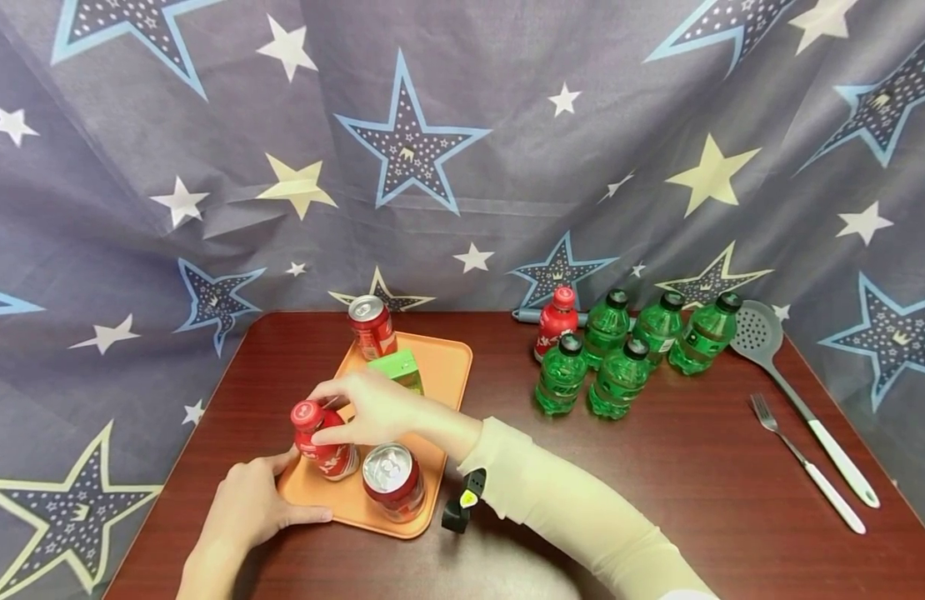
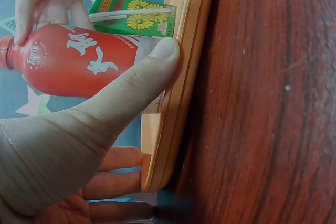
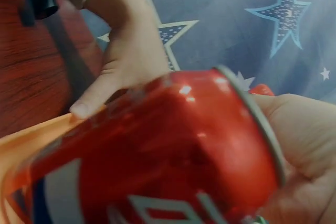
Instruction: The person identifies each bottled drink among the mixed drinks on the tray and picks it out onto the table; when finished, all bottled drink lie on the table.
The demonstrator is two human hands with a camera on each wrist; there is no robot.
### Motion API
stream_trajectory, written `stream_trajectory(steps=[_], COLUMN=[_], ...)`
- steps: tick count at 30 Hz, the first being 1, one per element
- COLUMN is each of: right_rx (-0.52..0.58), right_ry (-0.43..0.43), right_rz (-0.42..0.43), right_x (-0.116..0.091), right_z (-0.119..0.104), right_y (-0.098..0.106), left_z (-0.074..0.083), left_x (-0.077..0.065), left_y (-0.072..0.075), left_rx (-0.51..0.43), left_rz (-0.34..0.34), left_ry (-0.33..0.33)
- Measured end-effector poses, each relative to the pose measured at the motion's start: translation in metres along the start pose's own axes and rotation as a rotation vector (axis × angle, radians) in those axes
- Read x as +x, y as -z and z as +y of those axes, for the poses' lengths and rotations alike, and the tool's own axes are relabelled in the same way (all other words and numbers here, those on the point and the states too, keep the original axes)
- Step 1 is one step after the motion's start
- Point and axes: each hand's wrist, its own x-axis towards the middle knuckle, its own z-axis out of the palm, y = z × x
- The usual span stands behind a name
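My right hand (image 1: pixel 372 408) grips a red plastic bottle (image 1: pixel 329 450) with a red cap near its top. The bottle stands upright at the left end of an orange tray (image 1: pixel 451 375). My left hand (image 1: pixel 245 504) holds the tray's near left corner, its thumb (image 2: pixel 144 72) along the near rim and fingers (image 2: pixel 121 182) at the left side. Beside the bottle on the tray are a red soda can (image 1: pixel 395 487) at the near right, a green drink carton (image 1: pixel 401 367) with a straw, and another red can (image 1: pixel 374 333) at the back.
Several green bottles (image 1: pixel 620 379) with black caps stand right of the tray, with another red bottle (image 1: pixel 557 325) among them. A grey slotted spoon (image 1: pixel 758 333) and a fork (image 1: pixel 807 467) lie at the right. A star-patterned cloth (image 1: pixel 462 225) hangs behind the table.
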Motion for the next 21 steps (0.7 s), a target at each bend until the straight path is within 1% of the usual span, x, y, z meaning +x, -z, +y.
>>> stream_trajectory(steps=[5,10,15,19,21], right_rx=[-0.012,-0.011,0.076,0.159,0.185], right_ry=[-0.016,-0.017,-0.028,0.0,0.008], right_rz=[0.025,0.042,0.097,0.168,0.217], right_x=[-0.002,-0.008,-0.017,-0.023,-0.027], right_z=[0.0,-0.002,-0.005,-0.009,-0.011], right_y=[-0.001,0.006,0.018,0.031,0.036], left_z=[0.001,0.002,0.001,0.0,0.0], left_x=[0.0,0.001,0.001,0.001,0.001], left_y=[0.001,0.0,0.0,0.001,0.001], left_rx=[0.002,0.001,0.0,-0.003,-0.006], left_rz=[-0.007,-0.011,-0.011,-0.002,0.004], left_ry=[0.008,0.009,0.007,0.009,0.009])
